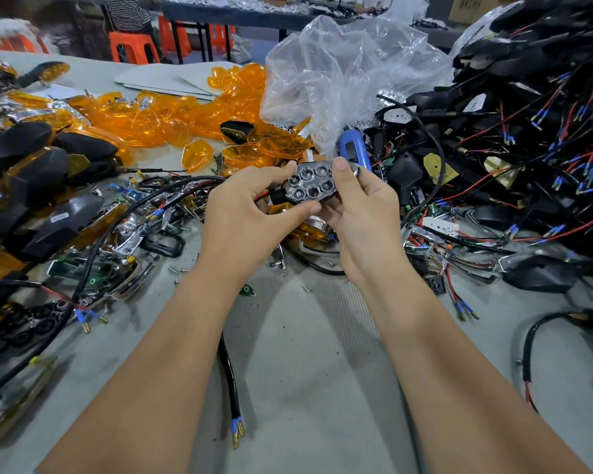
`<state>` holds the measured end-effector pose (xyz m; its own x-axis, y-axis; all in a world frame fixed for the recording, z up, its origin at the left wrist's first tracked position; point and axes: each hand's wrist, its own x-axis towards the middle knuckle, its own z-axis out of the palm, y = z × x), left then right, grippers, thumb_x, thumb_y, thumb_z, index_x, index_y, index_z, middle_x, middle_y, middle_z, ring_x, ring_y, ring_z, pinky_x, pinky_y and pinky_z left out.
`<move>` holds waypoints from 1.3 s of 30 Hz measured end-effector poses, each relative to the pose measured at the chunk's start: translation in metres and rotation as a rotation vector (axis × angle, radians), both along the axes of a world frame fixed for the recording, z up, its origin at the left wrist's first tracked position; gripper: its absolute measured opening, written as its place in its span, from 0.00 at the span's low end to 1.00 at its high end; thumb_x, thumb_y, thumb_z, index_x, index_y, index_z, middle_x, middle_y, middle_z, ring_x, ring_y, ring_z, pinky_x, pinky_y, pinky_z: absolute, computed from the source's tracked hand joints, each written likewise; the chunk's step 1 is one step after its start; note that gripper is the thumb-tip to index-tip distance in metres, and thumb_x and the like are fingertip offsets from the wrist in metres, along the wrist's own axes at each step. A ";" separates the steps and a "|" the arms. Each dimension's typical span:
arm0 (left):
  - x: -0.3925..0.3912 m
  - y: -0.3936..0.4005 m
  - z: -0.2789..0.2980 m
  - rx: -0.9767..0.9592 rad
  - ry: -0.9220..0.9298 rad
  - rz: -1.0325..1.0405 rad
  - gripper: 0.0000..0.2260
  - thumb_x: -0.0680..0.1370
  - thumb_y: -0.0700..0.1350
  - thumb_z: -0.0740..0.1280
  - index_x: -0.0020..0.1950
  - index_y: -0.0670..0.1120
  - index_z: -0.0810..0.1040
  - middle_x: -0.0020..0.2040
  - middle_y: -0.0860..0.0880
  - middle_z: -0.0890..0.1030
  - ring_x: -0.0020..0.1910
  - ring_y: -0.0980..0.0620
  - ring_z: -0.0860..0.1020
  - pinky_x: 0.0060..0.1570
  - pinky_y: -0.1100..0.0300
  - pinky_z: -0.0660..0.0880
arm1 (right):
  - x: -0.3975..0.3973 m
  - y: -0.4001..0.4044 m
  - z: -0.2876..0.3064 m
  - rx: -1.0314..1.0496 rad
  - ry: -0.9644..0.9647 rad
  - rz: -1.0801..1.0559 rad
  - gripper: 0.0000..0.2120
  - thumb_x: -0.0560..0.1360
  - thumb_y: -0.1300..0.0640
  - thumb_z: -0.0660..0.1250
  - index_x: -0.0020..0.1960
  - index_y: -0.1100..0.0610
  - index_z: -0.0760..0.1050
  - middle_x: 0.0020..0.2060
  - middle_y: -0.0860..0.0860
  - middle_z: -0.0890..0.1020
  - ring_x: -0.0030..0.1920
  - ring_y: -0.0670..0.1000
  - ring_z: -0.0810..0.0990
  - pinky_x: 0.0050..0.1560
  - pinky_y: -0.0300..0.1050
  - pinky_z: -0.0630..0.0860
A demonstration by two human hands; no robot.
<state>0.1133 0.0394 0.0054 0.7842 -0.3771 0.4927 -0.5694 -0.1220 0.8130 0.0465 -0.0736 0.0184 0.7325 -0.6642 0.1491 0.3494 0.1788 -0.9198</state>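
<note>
I hold a small turn-signal lamp above the table's middle; its chrome reflector with several hexagonal cells faces up. My left hand grips its left end, thumb along the lower edge and fingers over the top. My right hand grips the right end, with the thumb pressed on the reflector's top right corner. A black stub at the lamp's left end and red wires show between my hands. The lamp's underside is hidden by my fingers.
Orange lenses lie heaped at the back left, black housings at the left. A tangle of wired black housings fills the right. A clear plastic bag and a blue electric screwdriver sit behind my hands. Loose screws and cables litter the grey table.
</note>
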 end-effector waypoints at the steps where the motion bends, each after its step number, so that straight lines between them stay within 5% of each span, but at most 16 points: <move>1: 0.000 0.000 0.000 -0.002 0.017 -0.015 0.24 0.69 0.51 0.79 0.64 0.54 0.80 0.52 0.62 0.81 0.43 0.70 0.75 0.41 0.74 0.70 | 0.000 -0.002 0.000 -0.019 0.008 -0.004 0.08 0.82 0.57 0.63 0.46 0.57 0.79 0.41 0.58 0.75 0.41 0.55 0.72 0.38 0.43 0.80; 6: -0.001 0.005 0.007 0.003 0.103 -0.127 0.18 0.73 0.48 0.76 0.61 0.60 0.79 0.50 0.66 0.81 0.51 0.70 0.78 0.46 0.73 0.74 | -0.002 -0.012 0.000 -0.046 0.016 -0.024 0.11 0.81 0.57 0.65 0.50 0.65 0.79 0.40 0.62 0.80 0.41 0.57 0.79 0.42 0.47 0.82; 8: 0.003 0.008 0.011 0.011 0.228 -0.201 0.12 0.78 0.45 0.71 0.59 0.58 0.80 0.43 0.62 0.83 0.41 0.64 0.80 0.40 0.71 0.75 | -0.003 -0.016 0.002 -0.040 0.026 -0.023 0.09 0.81 0.57 0.65 0.51 0.62 0.80 0.47 0.64 0.83 0.44 0.56 0.83 0.47 0.51 0.84; 12: 0.008 0.010 0.015 0.040 0.500 -0.273 0.08 0.81 0.36 0.63 0.52 0.44 0.81 0.35 0.50 0.84 0.29 0.58 0.77 0.28 0.66 0.75 | -0.001 -0.022 0.002 -0.033 0.054 -0.041 0.08 0.81 0.56 0.65 0.48 0.58 0.81 0.43 0.57 0.83 0.42 0.53 0.81 0.51 0.57 0.82; 19: 0.015 0.012 0.009 0.156 0.456 -0.248 0.07 0.79 0.37 0.68 0.43 0.43 0.84 0.38 0.46 0.86 0.33 0.54 0.82 0.37 0.62 0.82 | -0.001 -0.024 -0.001 -0.146 0.093 -0.148 0.10 0.77 0.50 0.68 0.42 0.55 0.79 0.41 0.58 0.76 0.44 0.56 0.73 0.57 0.73 0.73; 24: 0.011 0.010 0.008 0.237 0.380 -0.332 0.06 0.77 0.37 0.71 0.40 0.42 0.85 0.37 0.43 0.85 0.33 0.53 0.82 0.36 0.63 0.80 | -0.002 -0.023 -0.001 -0.191 0.072 -0.101 0.12 0.80 0.50 0.64 0.48 0.58 0.80 0.48 0.64 0.79 0.52 0.54 0.77 0.66 0.70 0.69; 26: 0.009 0.010 0.008 0.266 0.364 -0.378 0.06 0.75 0.38 0.73 0.39 0.43 0.85 0.35 0.45 0.85 0.32 0.52 0.82 0.36 0.64 0.79 | -0.004 -0.023 0.001 -0.164 0.046 -0.042 0.10 0.81 0.51 0.62 0.52 0.50 0.82 0.54 0.55 0.83 0.61 0.54 0.79 0.69 0.60 0.71; 29: 0.008 0.010 0.008 0.246 0.345 -0.398 0.07 0.74 0.39 0.75 0.36 0.46 0.85 0.34 0.45 0.84 0.32 0.52 0.82 0.36 0.66 0.79 | -0.006 -0.026 0.003 -0.118 0.015 0.066 0.12 0.83 0.54 0.59 0.53 0.50 0.81 0.50 0.52 0.83 0.53 0.51 0.81 0.54 0.47 0.78; 33: 0.003 0.011 0.011 0.261 0.336 -0.392 0.07 0.75 0.37 0.73 0.37 0.42 0.84 0.35 0.44 0.85 0.33 0.51 0.82 0.38 0.62 0.81 | -0.009 -0.025 0.005 -0.116 0.061 0.102 0.12 0.84 0.53 0.57 0.53 0.53 0.80 0.46 0.51 0.81 0.44 0.48 0.80 0.42 0.44 0.78; 37: 0.000 0.000 0.023 0.062 0.680 -0.344 0.07 0.80 0.35 0.61 0.43 0.43 0.72 0.37 0.47 0.83 0.36 0.45 0.83 0.42 0.48 0.82 | -0.008 -0.020 0.006 -0.187 0.087 0.109 0.12 0.84 0.55 0.57 0.55 0.57 0.79 0.43 0.51 0.81 0.43 0.48 0.78 0.47 0.46 0.76; 39: -0.003 -0.007 0.029 -0.072 0.782 -0.331 0.03 0.79 0.41 0.62 0.48 0.43 0.69 0.39 0.47 0.78 0.32 0.50 0.80 0.35 0.53 0.81 | -0.007 -0.014 0.003 -0.269 0.097 0.156 0.12 0.84 0.55 0.58 0.54 0.56 0.79 0.47 0.54 0.82 0.48 0.52 0.80 0.54 0.51 0.76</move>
